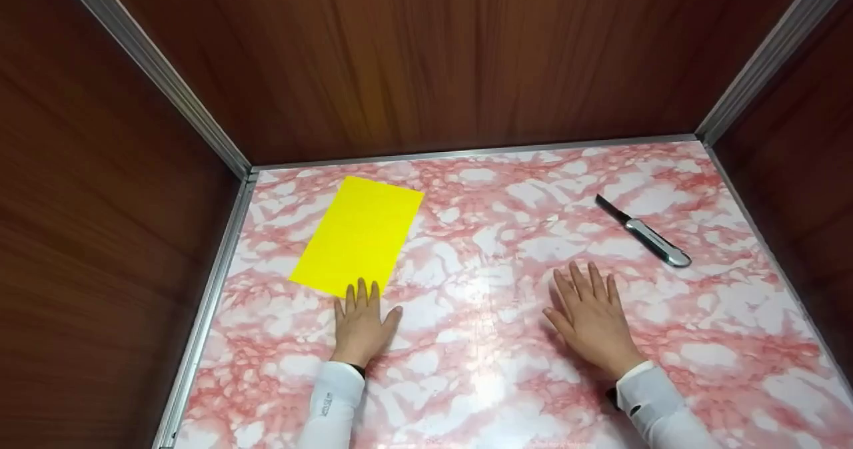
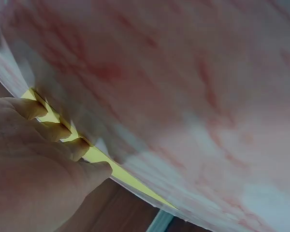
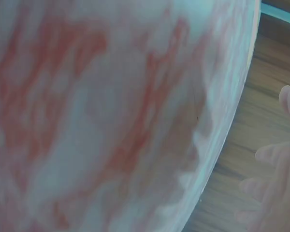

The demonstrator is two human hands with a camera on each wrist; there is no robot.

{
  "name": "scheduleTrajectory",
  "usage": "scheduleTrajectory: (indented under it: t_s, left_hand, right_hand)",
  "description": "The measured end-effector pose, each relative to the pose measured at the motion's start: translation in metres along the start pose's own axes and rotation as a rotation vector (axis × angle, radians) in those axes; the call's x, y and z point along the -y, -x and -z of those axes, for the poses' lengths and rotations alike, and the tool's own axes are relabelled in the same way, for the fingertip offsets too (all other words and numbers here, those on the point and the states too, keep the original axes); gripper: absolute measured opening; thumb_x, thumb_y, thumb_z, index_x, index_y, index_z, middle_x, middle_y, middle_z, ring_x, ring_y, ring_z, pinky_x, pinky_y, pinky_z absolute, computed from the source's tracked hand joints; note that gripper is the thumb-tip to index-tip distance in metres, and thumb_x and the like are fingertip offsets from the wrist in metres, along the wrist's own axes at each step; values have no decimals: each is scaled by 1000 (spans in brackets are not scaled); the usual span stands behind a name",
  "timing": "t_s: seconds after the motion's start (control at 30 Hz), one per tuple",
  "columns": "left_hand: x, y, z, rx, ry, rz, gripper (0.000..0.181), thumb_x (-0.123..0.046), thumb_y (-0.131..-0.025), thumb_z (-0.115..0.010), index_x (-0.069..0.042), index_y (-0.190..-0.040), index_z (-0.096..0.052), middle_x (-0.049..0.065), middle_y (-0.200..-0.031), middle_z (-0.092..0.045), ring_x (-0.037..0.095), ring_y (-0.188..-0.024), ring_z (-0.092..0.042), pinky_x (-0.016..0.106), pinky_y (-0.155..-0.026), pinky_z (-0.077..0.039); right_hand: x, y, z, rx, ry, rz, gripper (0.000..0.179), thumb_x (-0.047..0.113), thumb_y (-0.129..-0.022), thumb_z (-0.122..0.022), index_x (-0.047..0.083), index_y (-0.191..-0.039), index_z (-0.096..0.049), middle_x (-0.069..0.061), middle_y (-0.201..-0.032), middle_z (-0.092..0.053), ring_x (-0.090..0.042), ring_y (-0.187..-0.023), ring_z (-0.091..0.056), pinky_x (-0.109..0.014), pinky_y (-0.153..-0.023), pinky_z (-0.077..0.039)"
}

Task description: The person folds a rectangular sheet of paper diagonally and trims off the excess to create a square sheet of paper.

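Observation:
A yellow sheet of paper [image 1: 360,236] lies flat and slanted on the left of the table. My left hand [image 1: 362,332] is at its near edge, fingers straight, the fingertips over the paper's lower edge; whether they touch it I cannot tell. In the left wrist view the paper [image 2: 135,182] shows as a thin strip behind the fingers. On the right, my right hand [image 1: 595,326] is spread with nothing in it. Beyond its fingertips a utility knife [image 1: 656,242] with a silver and black handle lies on the table, its black blade extended toward the back left.
The table [image 1: 480,369] has a red and white marbled top. Brown wood-grain panels [image 1: 466,56] stand behind it and on both sides, with metal strips [image 1: 220,289] along the edges. A small pale scrap [image 1: 552,219] is near the table's middle back.

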State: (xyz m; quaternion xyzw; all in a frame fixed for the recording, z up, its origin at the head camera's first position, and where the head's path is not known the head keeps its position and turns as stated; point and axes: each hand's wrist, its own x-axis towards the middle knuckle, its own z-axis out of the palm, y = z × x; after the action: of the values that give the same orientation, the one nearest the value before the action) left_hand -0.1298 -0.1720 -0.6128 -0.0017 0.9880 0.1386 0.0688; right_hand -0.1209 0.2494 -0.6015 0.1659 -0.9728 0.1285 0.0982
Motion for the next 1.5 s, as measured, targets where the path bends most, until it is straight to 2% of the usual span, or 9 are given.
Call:
scheduleTrajectory:
  t_s: [0.17, 0.3, 0.47, 0.73, 0.9, 0.97, 1.13, 1.3, 1.5]
  left_hand:
    - [-16, 2, -4, 9, -39, -49, 82, -65, -95, -39, -9, -154, -26, 17, -159, -15, 37, -146, -7, 59, -112, -1]
    - [-30, 4, -7, 11, -47, -111, 81, -63, -95, -40, -9, -154, -27, 17, -159, -16, 38, -145, -7, 60, -111, -1]
    - [-44, 6, -12, -10, -65, -191, 78, -59, -96, -44, -5, -151, -33, 20, -157, -21, 40, -144, -12, 60, -111, -3]
    - [-58, 10, -18, -41, -109, -311, 65, -49, -98, -47, -2, -144, -44, 21, -154, -29, 41, -142, -21, 59, -112, -10]
    - [-62, 10, -18, -103, -128, -387, 48, -41, -99, -50, -5, -130, -53, 18, -144, -43, 40, -138, -30, 59, -111, -15]
    - [-62, 9, -19, -121, -126, -411, 44, -38, -99, -51, -6, -130, -54, 16, -139, -48, 38, -137, -33, 58, -111, -17]
    - [-62, 7, -25, -115, -81, -440, 48, -37, -99, -52, -13, -141, -52, 11, -134, -51, 34, -138, -33, 55, -112, -16]
    - [-62, 7, -27, -111, -51, -444, 50, -40, -98, -54, -12, -139, -54, 10, -139, -48, 31, -140, -30, 55, -113, -14]
    - [-70, 9, -26, -68, -68, -448, 61, -45, -98, -53, -10, -147, -43, 14, -155, -31, 32, -144, -22, 58, -112, -11]
  right_hand:
    - [11, 0, -8, 9, 8, 51, 72, 57, -95, -49, 10, -149, -41, -20, -154, -30, -45, -142, -14, -62, -109, -9]
    - [20, -4, -13, 41, 7, 79, 72, 57, -95, -48, 11, -150, -40, -19, -154, -30, -44, -143, -12, -61, -110, -8]
    - [30, -12, -16, 42, 2, 115, 70, 55, -95, -49, 11, -148, -42, -18, -153, -32, -43, -143, -15, -62, -109, -11]
    - [37, -29, -17, 62, -12, 151, 70, 57, -96, -47, 12, -149, -40, -18, -154, -31, -42, -143, -15, -61, -110, -11]
    - [33, -41, -20, 78, 5, 146, 70, 56, -96, -47, 11, -149, -41, -18, -153, -32, -42, -142, -16, -60, -111, -10]
    - [30, -46, -21, 97, -1, 133, 70, 56, -96, -48, 12, -149, -41, -18, -154, -32, -42, -143, -15, -60, -111, -8]
    - [24, -54, -24, 166, -13, 144, 67, 51, -98, -48, 11, -150, -38, -16, -156, -27, -39, -144, -13, -57, -113, -8]
    - [20, -52, -27, 260, -22, 205, 65, 44, -100, -49, 9, -152, -34, -15, -157, -25, -36, -144, -16, -52, -114, -12]
    - [30, -44, -23, 290, -8, 142, 67, 46, -98, -51, 8, -151, -34, -17, -155, -28, -40, -141, -24, -53, -113, -16]
